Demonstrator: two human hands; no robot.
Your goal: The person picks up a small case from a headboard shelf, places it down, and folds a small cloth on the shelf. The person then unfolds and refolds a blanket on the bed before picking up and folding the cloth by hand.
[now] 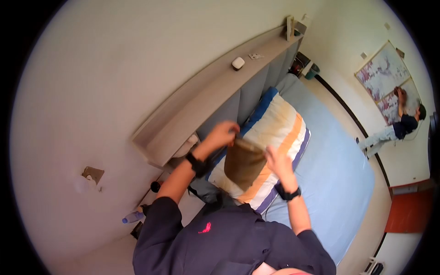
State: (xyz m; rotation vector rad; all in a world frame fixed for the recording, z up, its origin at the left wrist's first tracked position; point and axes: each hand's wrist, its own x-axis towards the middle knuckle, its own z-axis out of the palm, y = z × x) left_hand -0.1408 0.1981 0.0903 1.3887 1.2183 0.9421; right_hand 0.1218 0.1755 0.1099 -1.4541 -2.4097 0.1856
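Observation:
A brown cloth (244, 164) hangs in front of me, stretched between both hands over the striped pillow. My left hand (222, 134) is closed on its upper left corner. At the upper right corner, my right hand (278, 162) pinches the edge; its fingers are slightly blurred. Below the cloth lies the pillow (283, 114), with white, orange, yellow and blue stripes. Whether the cloth's lower edge touches the pillow I cannot tell.
The bed has a light blue sheet (337, 183) and a headboard shelf (206, 103) holding a small white device (238, 63). A bottle (133, 217) is at lower left. Another person (403, 126) reaches toward wall pictures (382, 68) at the far right.

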